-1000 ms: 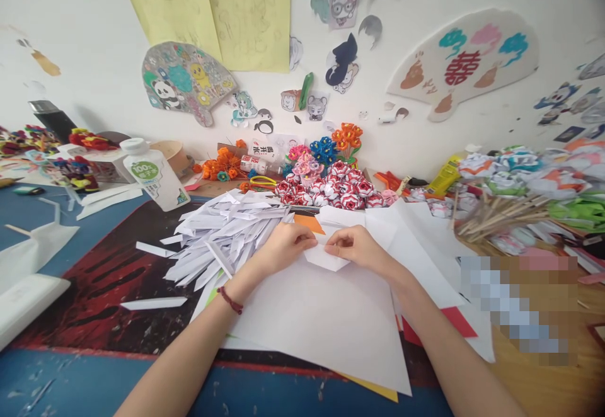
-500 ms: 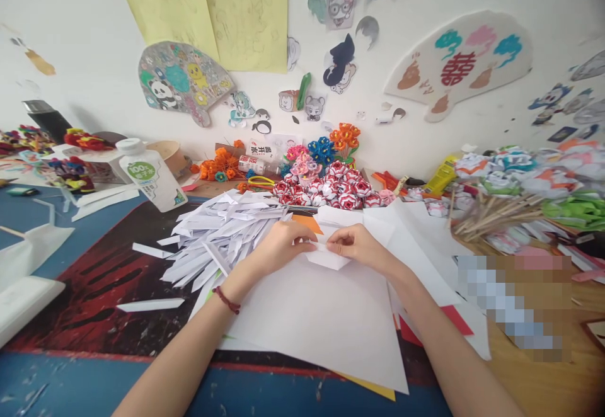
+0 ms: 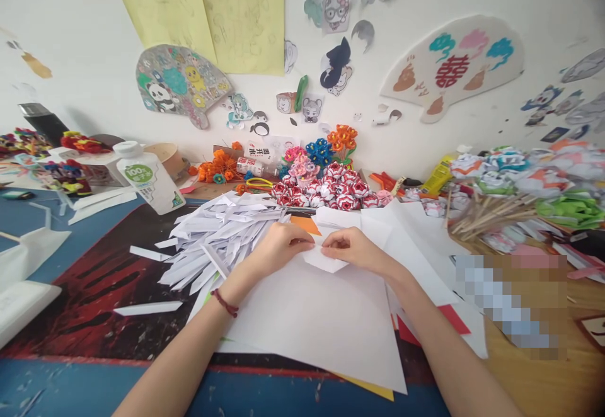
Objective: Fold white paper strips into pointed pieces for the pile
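A small piece of white paper (image 3: 327,263) with folded edges is held between my two hands, above a large white sheet (image 3: 312,316). My left hand (image 3: 282,245) pinches its left side with thumb and forefinger. On the right side, my right hand (image 3: 352,247) grips the upper edge the same way, its fingers curled. The fingertips partly hide the fold. Left of my left hand lies a heap of folded white paper strips (image 3: 212,234). One loose folded strip (image 3: 149,308) rests apart on the dark red-and-black mat (image 3: 94,316).
Behind my hands stand red-and-white paper flowers (image 3: 338,187) and an orange flower bunch (image 3: 343,140). A white bottle (image 3: 149,177) stands at the back left. Wooden sticks (image 3: 496,215) lie to the right, near more paper flowers (image 3: 543,181). Decorated fans (image 3: 454,67) hang on the wall.
My hands stay on the small paper, with the fingers shifting slightly along its upper edge. The whole view has drifted a little, so the scene sits slightly further left.
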Action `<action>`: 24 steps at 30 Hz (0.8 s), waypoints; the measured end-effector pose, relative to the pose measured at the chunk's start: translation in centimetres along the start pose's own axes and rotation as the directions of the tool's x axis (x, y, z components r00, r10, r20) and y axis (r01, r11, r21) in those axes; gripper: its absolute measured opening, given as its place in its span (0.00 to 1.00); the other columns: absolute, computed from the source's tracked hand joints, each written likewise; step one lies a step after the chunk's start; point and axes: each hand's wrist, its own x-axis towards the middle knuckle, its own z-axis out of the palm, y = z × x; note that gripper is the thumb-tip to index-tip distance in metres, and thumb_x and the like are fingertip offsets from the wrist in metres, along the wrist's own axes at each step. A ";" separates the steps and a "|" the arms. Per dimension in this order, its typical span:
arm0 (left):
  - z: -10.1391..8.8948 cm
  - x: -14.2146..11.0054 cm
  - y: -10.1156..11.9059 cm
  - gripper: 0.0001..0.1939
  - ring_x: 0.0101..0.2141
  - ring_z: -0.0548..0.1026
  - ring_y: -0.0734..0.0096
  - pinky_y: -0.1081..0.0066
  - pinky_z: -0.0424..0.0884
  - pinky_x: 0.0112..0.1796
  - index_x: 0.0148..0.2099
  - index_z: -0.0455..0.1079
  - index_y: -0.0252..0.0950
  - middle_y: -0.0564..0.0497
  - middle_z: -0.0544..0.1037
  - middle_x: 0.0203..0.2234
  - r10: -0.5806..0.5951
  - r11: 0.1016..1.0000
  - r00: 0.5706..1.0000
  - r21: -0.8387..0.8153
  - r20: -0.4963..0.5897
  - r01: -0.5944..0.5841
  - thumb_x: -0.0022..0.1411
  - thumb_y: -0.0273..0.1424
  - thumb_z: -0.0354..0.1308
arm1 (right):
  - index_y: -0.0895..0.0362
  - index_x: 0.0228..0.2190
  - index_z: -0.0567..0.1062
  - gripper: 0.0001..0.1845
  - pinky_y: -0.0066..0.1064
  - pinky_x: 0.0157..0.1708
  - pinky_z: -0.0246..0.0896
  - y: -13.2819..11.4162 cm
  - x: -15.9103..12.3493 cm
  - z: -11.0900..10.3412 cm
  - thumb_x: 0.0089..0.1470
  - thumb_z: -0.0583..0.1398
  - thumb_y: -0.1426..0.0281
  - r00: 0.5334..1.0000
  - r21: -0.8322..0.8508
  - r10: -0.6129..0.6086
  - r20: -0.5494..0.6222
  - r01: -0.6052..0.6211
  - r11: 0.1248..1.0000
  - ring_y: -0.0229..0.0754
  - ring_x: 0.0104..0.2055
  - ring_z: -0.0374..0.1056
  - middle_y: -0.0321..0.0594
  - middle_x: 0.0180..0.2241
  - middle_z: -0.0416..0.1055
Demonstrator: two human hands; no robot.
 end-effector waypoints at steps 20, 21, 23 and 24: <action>0.6 0.0 0.6 0.13 0.25 0.66 0.77 0.75 0.60 0.28 0.32 0.73 0.32 0.53 0.74 0.23 -0.112 0.991 0.993 -0.065 0.025 0.114 0.62 0.33 0.51 | 0.63 0.26 0.78 0.17 0.28 0.22 0.46 0.1 0.2 0.8 0.49 0.62 0.60 0.998 0.032 -0.059 -0.010 0.059 0.998 0.33 0.23 0.54 0.37 0.21 0.65; 0.6 0.0 0.6 0.13 0.25 0.66 0.76 0.75 0.60 0.28 0.32 0.73 0.32 0.53 0.74 0.23 -0.113 0.991 0.993 -0.062 0.022 0.115 0.62 0.33 0.51 | 0.62 0.25 0.77 0.17 0.28 0.22 0.46 0.1 0.2 0.8 0.49 0.62 0.60 0.998 0.040 -0.061 -0.010 0.061 0.997 0.33 0.23 0.54 0.36 0.20 0.65; 0.7 0.0 0.7 0.13 0.25 0.66 0.76 0.75 0.60 0.28 0.31 0.72 0.32 0.53 0.74 0.23 -0.120 0.991 0.993 -0.053 0.012 0.121 0.62 0.33 0.51 | 0.61 0.24 0.77 0.17 0.28 0.23 0.46 0.0 0.2 0.9 0.50 0.61 0.59 0.997 0.056 -0.073 -0.009 0.073 0.996 0.34 0.23 0.53 0.36 0.21 0.64; 0.7 0.0 0.8 0.13 0.25 0.66 0.76 0.75 0.60 0.28 0.31 0.72 0.32 0.53 0.73 0.23 -0.123 0.991 0.992 -0.050 0.008 0.123 0.62 0.33 0.51 | 0.61 0.24 0.76 0.17 0.28 0.23 0.46 0.0 0.1 0.9 0.50 0.61 0.59 0.997 0.057 -0.081 -0.009 0.081 0.995 0.34 0.24 0.53 0.35 0.21 0.64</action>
